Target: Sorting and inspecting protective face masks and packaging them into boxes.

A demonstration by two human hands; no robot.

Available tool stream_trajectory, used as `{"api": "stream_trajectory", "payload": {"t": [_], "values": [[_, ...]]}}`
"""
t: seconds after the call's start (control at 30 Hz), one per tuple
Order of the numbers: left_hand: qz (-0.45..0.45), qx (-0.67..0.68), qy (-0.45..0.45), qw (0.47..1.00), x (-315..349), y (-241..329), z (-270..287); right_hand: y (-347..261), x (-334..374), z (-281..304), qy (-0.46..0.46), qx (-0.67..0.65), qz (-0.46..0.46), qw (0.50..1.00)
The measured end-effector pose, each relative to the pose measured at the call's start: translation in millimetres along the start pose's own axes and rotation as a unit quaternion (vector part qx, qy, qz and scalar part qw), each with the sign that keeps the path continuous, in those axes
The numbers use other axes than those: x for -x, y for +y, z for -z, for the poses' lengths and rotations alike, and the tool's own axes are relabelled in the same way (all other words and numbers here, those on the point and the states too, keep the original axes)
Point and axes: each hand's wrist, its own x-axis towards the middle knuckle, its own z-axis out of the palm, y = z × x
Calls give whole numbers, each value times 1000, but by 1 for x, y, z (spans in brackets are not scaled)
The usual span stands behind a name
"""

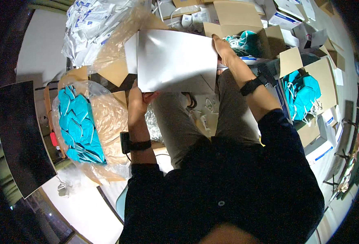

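Observation:
A white cardboard box (175,59), with a flap standing out at its left side, is held up over my lap. My left hand (138,99) grips its lower left corner, fingers curled under the edge. At the upper right corner, my right hand (223,48) clasps the box, with the thumb along its side. Whether anything is inside it cannot be seen. Left of my left forearm, folded teal face masks (80,126) lie stacked in a clear plastic bag. Beyond my right hand, more teal masks (248,44) with white straps sit in an open brown carton (236,18).
A heap of white packets (92,28) lies in a large plastic bag at the far left. Another open carton (327,81) of teal masks stands at the right, among white boxes (285,16). A dark flat panel (25,134) is at the left edge.

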Motion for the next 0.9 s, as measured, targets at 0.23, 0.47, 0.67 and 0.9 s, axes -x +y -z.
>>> {"api": "stream_trajectory", "payload": {"t": [0.23,0.47,0.67,0.9], "values": [[-68,-72,-6,995,51,40,-22,-25,32,18,-5,-89,134,987],[-7,-64,2,998,50,-31,6,31,38,37,1,7,53,999],[-30,-44,-74,996,66,-40,18,32,79,48,40,-33,80,995],[-58,29,-163,985,136,-42,21,79,137,100,-164,-217,235,933]]}}
